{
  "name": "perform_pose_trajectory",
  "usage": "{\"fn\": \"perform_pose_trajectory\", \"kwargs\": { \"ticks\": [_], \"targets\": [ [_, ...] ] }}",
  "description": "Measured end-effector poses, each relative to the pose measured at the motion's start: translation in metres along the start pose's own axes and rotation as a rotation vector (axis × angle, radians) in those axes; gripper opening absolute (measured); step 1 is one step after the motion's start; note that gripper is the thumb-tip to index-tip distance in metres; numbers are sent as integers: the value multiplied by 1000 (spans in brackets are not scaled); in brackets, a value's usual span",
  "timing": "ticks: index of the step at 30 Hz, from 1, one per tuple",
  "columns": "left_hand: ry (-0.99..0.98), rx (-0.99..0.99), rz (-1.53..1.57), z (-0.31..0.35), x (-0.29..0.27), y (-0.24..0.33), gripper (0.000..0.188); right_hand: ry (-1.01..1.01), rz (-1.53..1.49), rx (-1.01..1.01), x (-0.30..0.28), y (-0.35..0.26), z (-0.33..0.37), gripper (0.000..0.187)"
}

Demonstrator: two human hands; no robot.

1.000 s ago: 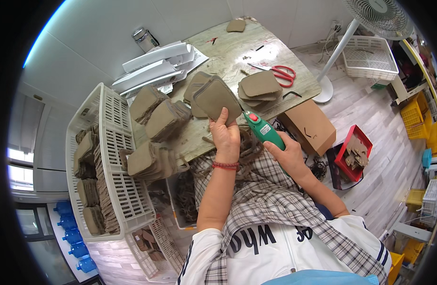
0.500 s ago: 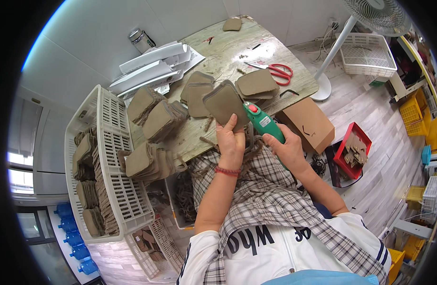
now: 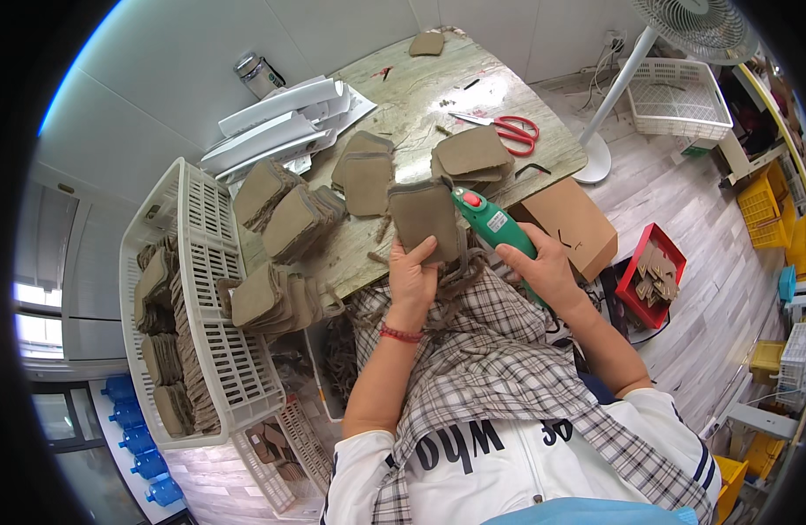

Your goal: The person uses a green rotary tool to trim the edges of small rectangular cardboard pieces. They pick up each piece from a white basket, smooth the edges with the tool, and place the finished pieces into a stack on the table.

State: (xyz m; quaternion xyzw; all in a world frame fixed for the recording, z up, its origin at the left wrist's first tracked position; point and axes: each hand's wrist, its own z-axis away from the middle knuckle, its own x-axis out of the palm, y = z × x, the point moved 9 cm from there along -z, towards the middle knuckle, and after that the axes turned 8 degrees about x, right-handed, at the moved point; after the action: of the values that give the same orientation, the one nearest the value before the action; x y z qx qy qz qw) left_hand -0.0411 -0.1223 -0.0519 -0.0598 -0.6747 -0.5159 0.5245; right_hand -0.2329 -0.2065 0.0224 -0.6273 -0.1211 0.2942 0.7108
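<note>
My left hand [image 3: 414, 278] grips a brown fabric pad [image 3: 423, 219] with rounded corners by its lower edge, thumb on top. In my right hand [image 3: 543, 262] is a green handheld electric cutter [image 3: 495, 222] with a red button. Its tip meets the pad's upper right corner. Trimmed strips [image 3: 462, 267] hang below the pad over my lap. Further pads are stacked on the table around it: one pile [image 3: 474, 152] lies beyond the cutter, another [image 3: 368, 184] to the left of the held pad, and more [image 3: 295, 222] farther left.
Red-handled scissors [image 3: 514, 130] lie by the far pile on the table [image 3: 412, 96]. A white crate [image 3: 224, 289] of stacked pads stands at the left. White papers [image 3: 280, 122] and a flask [image 3: 259, 75] are behind. To the right are a cardboard box [image 3: 571, 227], a red tray [image 3: 652, 276] and a fan [image 3: 692, 31].
The held pad has turned more upright and shifted slightly right and down. My left wrist has moved left and down; the cutter has moved slightly right, and its tip is at the pad's corner.
</note>
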Motion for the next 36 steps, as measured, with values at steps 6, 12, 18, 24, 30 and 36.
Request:
{"fn": "perform_pose_trajectory", "kwargs": {
  "ticks": [6,12,18,24,30,36],
  "targets": [
    [-137,-76,-268,-4,-9,33,48,-131,141,30,-12,11,4,42],
    [-254,-224,-476,-3,-13,45,49,-150,343,-216,-14,2,12,45],
    [-224,-306,-569,3,-26,36,55,-110,365,-258,-8,5,17,47],
    [-214,-360,-557,13,-29,19,58,-105,321,-167,2,12,15,45],
    [-243,-448,-650,18,-35,17,51,-194,227,-13,8,12,12,44],
    [-315,-366,-902,4,-35,51,35,-340,164,148,3,34,11,43]
  ]
}}
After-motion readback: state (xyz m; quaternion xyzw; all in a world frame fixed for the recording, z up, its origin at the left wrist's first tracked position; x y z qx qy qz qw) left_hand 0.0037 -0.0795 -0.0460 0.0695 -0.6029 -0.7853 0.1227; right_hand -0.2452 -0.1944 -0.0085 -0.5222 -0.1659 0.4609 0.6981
